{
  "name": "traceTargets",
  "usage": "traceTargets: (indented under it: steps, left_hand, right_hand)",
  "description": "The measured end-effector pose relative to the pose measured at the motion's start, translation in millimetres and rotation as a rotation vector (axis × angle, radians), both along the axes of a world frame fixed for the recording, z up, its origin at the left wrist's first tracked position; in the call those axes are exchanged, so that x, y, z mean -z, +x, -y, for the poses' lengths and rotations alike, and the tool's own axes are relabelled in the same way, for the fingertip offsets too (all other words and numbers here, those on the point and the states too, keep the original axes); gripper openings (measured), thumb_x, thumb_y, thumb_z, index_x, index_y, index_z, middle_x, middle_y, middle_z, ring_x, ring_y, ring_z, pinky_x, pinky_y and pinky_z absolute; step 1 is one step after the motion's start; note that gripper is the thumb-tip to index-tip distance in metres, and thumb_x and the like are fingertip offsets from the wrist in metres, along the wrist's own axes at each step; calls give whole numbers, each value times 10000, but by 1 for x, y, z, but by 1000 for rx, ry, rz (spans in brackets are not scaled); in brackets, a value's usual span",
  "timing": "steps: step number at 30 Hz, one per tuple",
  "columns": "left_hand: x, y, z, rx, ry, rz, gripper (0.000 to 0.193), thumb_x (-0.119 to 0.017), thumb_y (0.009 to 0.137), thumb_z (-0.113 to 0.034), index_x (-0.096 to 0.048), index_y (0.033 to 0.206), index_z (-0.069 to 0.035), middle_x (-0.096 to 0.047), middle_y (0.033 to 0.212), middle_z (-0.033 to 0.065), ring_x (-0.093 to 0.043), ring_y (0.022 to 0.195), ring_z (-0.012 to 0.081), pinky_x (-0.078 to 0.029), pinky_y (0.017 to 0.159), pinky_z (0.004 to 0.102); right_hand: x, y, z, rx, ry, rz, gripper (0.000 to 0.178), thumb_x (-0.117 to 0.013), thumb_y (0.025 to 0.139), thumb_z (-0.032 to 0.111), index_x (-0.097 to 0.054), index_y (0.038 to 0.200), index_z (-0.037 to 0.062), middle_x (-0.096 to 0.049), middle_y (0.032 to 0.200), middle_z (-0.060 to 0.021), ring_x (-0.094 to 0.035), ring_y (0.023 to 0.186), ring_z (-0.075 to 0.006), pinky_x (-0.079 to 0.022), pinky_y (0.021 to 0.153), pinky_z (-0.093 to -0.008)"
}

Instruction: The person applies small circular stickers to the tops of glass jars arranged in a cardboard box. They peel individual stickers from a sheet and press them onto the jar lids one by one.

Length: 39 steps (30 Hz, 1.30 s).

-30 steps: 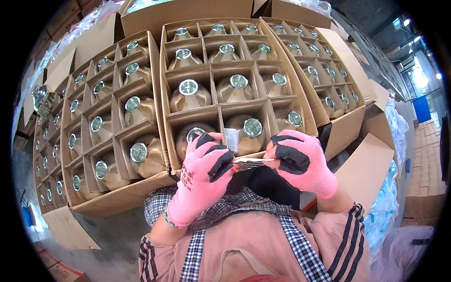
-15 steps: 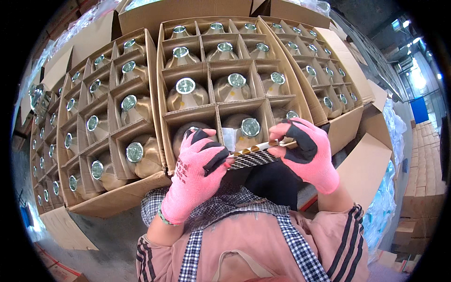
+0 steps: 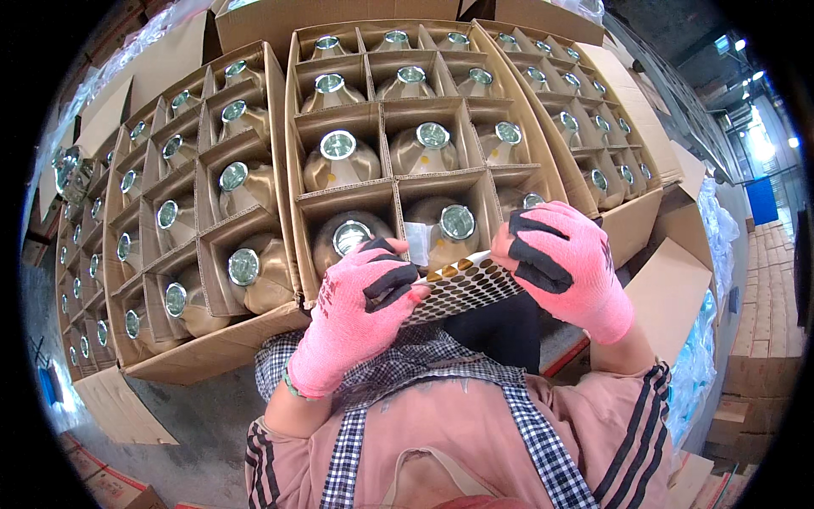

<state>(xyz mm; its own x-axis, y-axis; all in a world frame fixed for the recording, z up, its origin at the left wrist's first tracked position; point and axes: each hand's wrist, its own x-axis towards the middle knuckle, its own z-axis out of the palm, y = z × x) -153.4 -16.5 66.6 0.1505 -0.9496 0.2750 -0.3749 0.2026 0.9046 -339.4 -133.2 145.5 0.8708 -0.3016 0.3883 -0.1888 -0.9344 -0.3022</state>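
A sheet of round gold stickers (image 3: 466, 290) is stretched between my hands, low in front of the middle carton. My left hand (image 3: 360, 301), in a pink glove with black fingertips, pinches the sheet's left end. At its upper right edge, my right hand (image 3: 564, 267), gloved the same way, is closed with thumb and fingers on the sheet. Whether a single sticker is between those fingertips is hidden. Just beyond the sheet stands a rounded glass jar (image 3: 441, 242) with a small white paper (image 3: 416, 243) beside its neck. Another glass jar (image 3: 350, 233) stands behind my left hand.
The middle carton (image 3: 386, 184) has cardboard dividers with one jar per cell. Similar cartons of jars stand to the left (image 3: 199, 246) and right (image 3: 623, 208). An open flap (image 3: 670, 293) juts out at the right, beside clear plastic wrap (image 3: 691, 365).
My right hand has shifted slightly right and turned, its back now more upward. The sheet has tilted and shows more of its stickers. My left hand keeps its hold.
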Motion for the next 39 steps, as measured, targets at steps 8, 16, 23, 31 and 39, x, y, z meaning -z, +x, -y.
traceTargets:
  steps: [8,16,23,31,39]
  left_hand:
    - [14,3,9,50,378,-427,252,-659,742,-186,-627,882,21,-595,728,16,-520,707,56,-416,651,202]
    - [56,13,32,127,299,-572,198,-655,737,-128,-617,856,26,-623,876,48,-519,798,79,-422,737,218]
    - [62,12,43,153,347,-461,205,-661,745,-148,-618,859,18,-626,855,36,-520,762,75,-429,701,227]
    - [62,12,47,207,330,-451,255,-678,745,-171,-624,926,0,-560,678,-13,-480,632,44,-391,559,201]
    - [59,17,43,213,425,-507,195,-656,738,-104,-620,887,16,-611,816,32,-518,736,69,-412,666,210]
  right_hand:
    - [10,-4,18,-71,116,58,184,-631,646,6,-572,818,37,-591,915,-105,-569,832,-256,-449,736,-330]
    - [63,12,211,351,415,340,140,-691,669,140,-633,759,50,-511,1175,-131,-508,1022,-219,-388,840,-303]
    - [133,67,315,732,-13,-268,311,-698,635,332,-660,864,124,-449,1235,-84,-398,1126,-344,-355,943,-423]
    - [159,107,367,622,-67,-810,405,-614,716,245,-556,1098,123,-441,1255,-98,-356,1193,-356,-349,951,-461]
    - [138,123,326,455,-230,-864,415,-500,748,100,-542,1160,115,-224,1413,-79,-192,1297,-335,-194,1057,-441]
